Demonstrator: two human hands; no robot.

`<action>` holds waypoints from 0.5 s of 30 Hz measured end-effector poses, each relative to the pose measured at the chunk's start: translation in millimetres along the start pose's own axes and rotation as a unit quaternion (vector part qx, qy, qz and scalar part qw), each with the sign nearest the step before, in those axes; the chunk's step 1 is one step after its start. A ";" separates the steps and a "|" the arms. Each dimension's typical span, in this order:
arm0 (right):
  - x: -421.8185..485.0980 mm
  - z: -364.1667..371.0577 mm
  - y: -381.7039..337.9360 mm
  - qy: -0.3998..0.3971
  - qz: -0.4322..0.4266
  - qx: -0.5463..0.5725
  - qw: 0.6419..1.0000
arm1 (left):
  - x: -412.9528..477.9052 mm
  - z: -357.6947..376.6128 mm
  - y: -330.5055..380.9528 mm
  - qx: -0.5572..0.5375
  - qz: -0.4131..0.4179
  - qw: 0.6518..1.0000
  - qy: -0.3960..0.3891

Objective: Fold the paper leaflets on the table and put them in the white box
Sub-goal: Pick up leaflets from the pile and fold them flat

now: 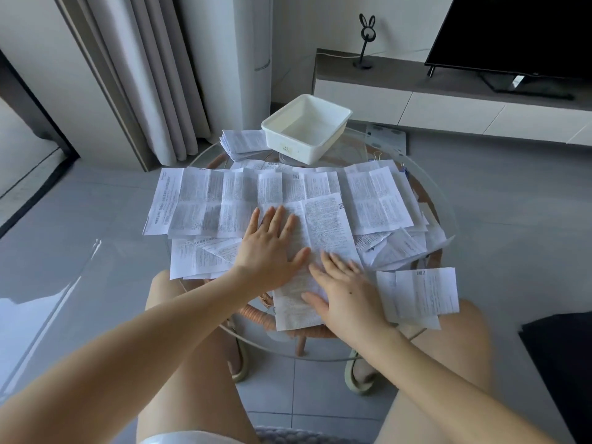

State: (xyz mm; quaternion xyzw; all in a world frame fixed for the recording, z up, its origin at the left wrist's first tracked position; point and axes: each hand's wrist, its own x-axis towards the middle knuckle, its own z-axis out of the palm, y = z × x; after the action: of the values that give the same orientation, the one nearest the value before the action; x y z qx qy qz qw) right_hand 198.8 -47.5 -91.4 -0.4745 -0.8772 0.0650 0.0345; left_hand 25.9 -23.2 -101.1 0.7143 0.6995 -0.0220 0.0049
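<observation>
Grey tiled floor, round glass table point(446, 206) on a rattan frame, seen from my head cam. White box point(298, 149) sits at the far edge of the table: plastic, rectangular, rounded corners, small label on its near wall, nothing inside that I can see.

Left hand point(269, 248) is nearer me than the box, palm down, fingers straight and spread, lying flat on a creased leaflet point(326, 225). Right hand point(346, 296) is nearer still, also flat, fingers straight and slightly fanned, pressing the same sheet's near part. Neither hand grips anything. Both forearms reach in over bare knees.

That leaflet is thin white paper, dense small print, fold lines in a grid, a barcode at its corner towards the box.

Unfolded leaflets point(205, 200) cover the table between the box and the hands, overlapping. A folded stack point(243, 142) touches the box's left side. A binder clip point(378, 154) lies just right of the box.
</observation>
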 end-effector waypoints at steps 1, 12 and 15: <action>-6.3 2.4 1.3 0.001 -0.003 0.007 1.000 | 0.2 0.1 -0.4 0.001 0.001 1.000 0.001; -61.6 11.4 -10.6 -0.011 -0.077 -0.006 0.997 | 0.6 0.3 -1.0 0.013 0.007 1.000 0.005; -64.1 10.2 -12.0 -0.017 -0.104 -0.005 0.994 | 0.7 -1.1 -1.1 0.013 0.012 1.000 0.005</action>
State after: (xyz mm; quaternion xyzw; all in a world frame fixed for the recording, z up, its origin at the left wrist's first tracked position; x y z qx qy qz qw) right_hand 222.8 -108.4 -99.7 -0.3793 -0.9227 0.0643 0.0238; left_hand 24.8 -22.4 -100.0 0.7230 0.6903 -0.0274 -0.0076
